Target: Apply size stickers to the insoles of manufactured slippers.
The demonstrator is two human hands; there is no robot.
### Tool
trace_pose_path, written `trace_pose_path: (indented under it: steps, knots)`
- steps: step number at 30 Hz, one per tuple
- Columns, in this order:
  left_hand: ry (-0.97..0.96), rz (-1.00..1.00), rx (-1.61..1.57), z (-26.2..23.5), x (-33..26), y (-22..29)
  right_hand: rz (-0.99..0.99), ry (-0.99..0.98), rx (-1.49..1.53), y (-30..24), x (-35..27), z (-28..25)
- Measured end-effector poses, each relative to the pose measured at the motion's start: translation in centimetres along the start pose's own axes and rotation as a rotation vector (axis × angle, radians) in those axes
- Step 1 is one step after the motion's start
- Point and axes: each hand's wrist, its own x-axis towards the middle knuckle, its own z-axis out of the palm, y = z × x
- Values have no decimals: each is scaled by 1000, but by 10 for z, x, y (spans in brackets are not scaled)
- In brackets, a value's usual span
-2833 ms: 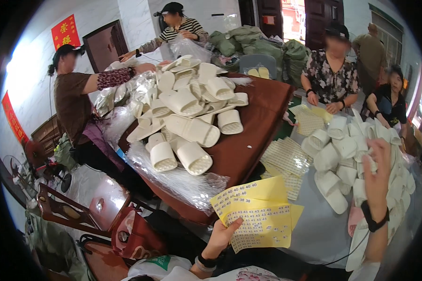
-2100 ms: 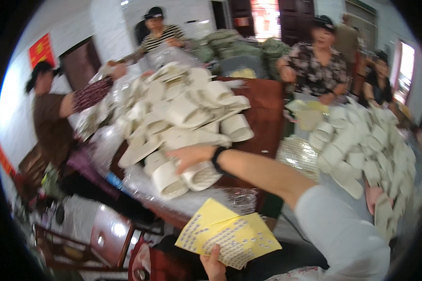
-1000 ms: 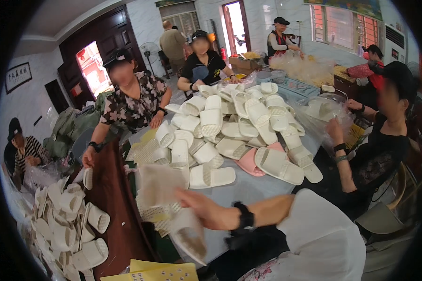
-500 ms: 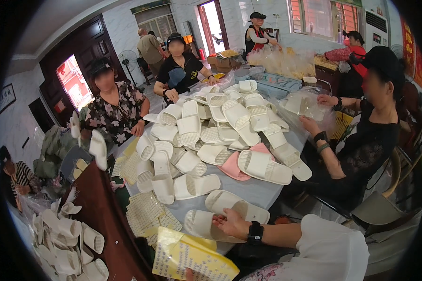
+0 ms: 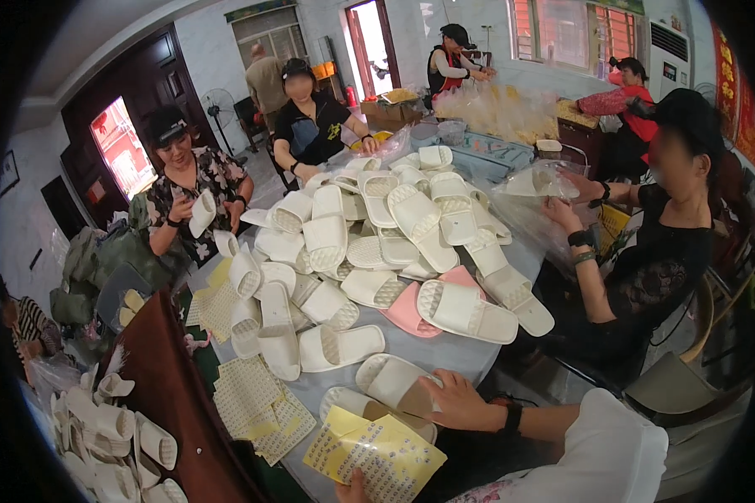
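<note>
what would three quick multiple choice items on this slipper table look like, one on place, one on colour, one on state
1. Where does the right hand rest?
A. on a white slipper at the near table edge
B. on a fan
C. on a chair

2. What colour is the sticker sheet at the left hand?
A. blue
B. yellow
C. black

3. How does the pink slipper lie?
A. hanging on a wall
B. partly under white slippers in the pile
C. alone on the floor

Key: 1 A, the fingers lie over the slipper; 2 B, the dotted sheet is yellow; 3 B, white slippers overlap it.
</note>
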Motion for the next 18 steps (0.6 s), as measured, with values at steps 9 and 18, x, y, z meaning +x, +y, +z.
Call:
trace_pose_path:
  steps: [9, 18]
  knots:
    - [-17, 168, -95, 37, 13, 5, 82, -78, -47, 6, -6, 40]
    - [67, 269, -87, 6, 1, 65, 63, 74, 262, 43, 9, -12]
